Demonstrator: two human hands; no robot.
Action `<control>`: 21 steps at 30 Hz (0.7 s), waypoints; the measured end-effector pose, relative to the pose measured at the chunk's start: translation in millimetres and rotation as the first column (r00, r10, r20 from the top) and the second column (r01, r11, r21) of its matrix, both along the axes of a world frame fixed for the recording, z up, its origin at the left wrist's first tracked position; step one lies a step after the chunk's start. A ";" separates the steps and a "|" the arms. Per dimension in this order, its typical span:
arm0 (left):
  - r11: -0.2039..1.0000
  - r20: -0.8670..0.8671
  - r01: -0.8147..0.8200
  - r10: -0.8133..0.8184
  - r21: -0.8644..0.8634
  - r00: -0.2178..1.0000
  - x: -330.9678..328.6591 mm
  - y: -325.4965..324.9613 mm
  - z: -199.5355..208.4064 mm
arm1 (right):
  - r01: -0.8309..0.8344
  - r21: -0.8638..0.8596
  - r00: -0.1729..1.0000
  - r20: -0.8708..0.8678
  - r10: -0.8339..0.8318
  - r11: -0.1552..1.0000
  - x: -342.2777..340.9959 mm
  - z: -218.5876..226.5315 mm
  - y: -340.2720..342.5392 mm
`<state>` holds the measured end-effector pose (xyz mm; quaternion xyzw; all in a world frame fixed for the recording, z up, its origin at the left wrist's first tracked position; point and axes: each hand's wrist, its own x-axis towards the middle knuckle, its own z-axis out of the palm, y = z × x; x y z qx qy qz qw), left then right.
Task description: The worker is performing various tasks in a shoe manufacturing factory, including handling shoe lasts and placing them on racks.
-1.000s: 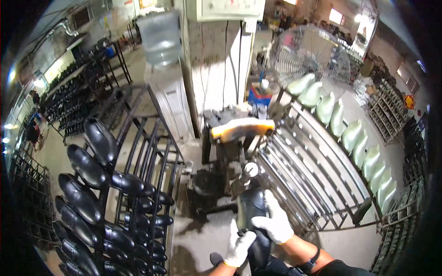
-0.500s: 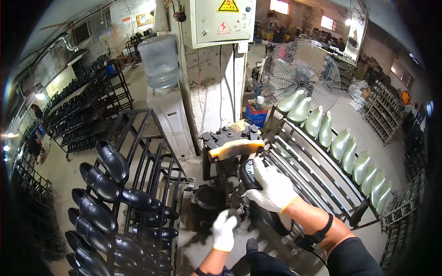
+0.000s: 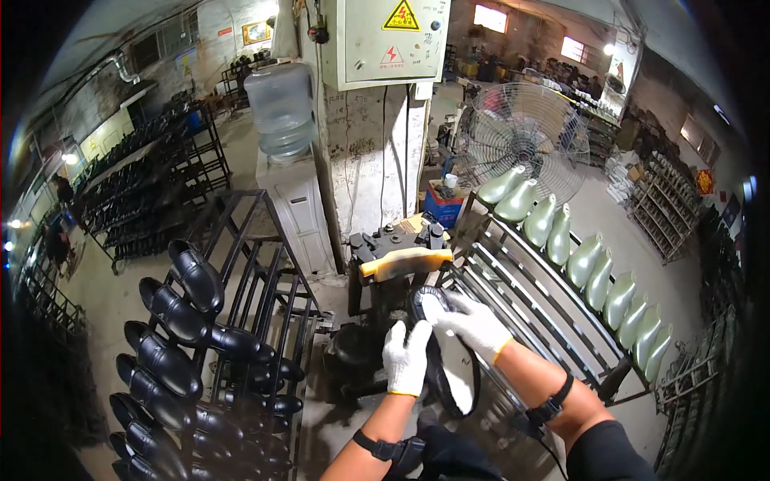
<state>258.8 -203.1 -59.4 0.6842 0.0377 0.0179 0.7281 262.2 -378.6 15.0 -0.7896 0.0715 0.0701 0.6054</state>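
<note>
A black shoe [image 3: 457, 361] hangs before me with its pale bottom turned up and its dark upper folded round the edge. My right hand [image 3: 479, 327], in a white knitted glove, grips it near its far end from the right side. On its left edge lies my left hand [image 3: 406, 358], gloved the same way, with fingers closed against the shoe. Just beyond is a dark machine [image 3: 393, 240] with a curved yellow pad [image 3: 407, 262] across its front. The undersides of my fingers are hidden.
To the left, a metal rack [image 3: 269, 208] carries several finished-looking black shoes [image 3: 164, 361]. Pale green shoe lasts [image 3: 581, 260] line the rack on the right. Behind stand a water dispenser [image 3: 293, 200], an electrical box [image 3: 385, 44] and a large caged fan [image 3: 525, 132].
My left hand has risen from below to the shoe's left edge. The shoe has been turned so its pale bottom shows, and my right hand stays near its far end.
</note>
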 end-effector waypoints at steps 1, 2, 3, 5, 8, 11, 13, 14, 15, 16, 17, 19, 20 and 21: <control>0.959 0.108 -0.126 0.101 0.253 0.989 -2.6 -8.4 -10.0 | 0.137 0.070 0.988 -0.083 -0.131 0.988 -5.4 7.3 2.9; 0.943 0.144 -0.132 0.091 0.305 0.985 -6.9 -9.9 -5.4 | 0.061 0.014 0.987 -0.151 -0.059 0.998 -14.5 19.3 7.2; 0.929 0.209 -0.179 0.114 0.325 0.971 -10.6 -10.5 -5.6 | -0.028 -0.031 0.976 -0.216 0.021 0.999 -10.7 22.3 13.5; 0.973 -0.150 -0.015 -0.020 -0.229 0.989 -14.4 -4.1 11.3 | 0.089 0.197 0.968 -0.250 -0.038 0.976 -15.2 11.3 16.8; 0.986 -0.208 -0.022 -0.012 -0.163 0.978 -14.2 1.8 26.3 | 0.194 0.301 0.951 -0.292 -0.103 0.934 -11.7 9.0 22.4; 0.982 -0.278 -0.038 -0.015 -0.186 0.960 -17.6 4.2 28.8 | 0.222 0.473 0.958 -0.270 -0.099 0.853 -10.9 10.0 24.9; 0.960 -0.270 -0.049 -0.028 -0.275 0.962 -20.0 0.8 35.3 | 0.243 0.500 0.947 -0.307 -0.092 0.831 -10.1 8.4 22.2; 0.958 -0.303 -0.034 -0.056 -0.284 0.951 -20.7 0.7 35.5 | 0.252 0.500 0.947 -0.305 -0.104 0.828 -10.5 9.7 20.6; 0.961 -0.310 -0.035 -0.055 -0.275 0.949 -21.9 -2.1 36.7 | 0.260 0.501 0.947 -0.299 -0.117 0.826 -11.4 10.0 18.7; 0.950 -0.316 -0.052 -0.051 -0.308 0.948 -21.4 -3.6 37.6 | 0.241 0.485 0.953 -0.280 -0.112 0.841 -10.7 8.0 17.8; 0.937 -0.317 -0.065 -0.050 -0.342 0.947 -21.7 -4.7 38.9 | 0.242 0.493 0.955 -0.275 -0.114 0.836 -11.8 5.7 18.4; 0.958 -0.284 -0.052 -0.032 -0.281 0.958 -23.3 -2.2 33.3 | 0.239 0.409 0.963 -0.216 -0.161 0.881 -17.2 0.5 23.2; 0.973 -0.255 -0.048 -0.011 -0.225 0.967 -24.5 0.5 28.9 | 0.196 0.376 0.973 -0.188 -0.133 0.906 -17.8 1.2 20.8; 0.980 -0.216 -0.035 -0.009 -0.197 0.976 -24.8 3.2 24.8 | 0.201 0.398 0.974 -0.177 -0.140 0.895 -19.2 6.9 22.8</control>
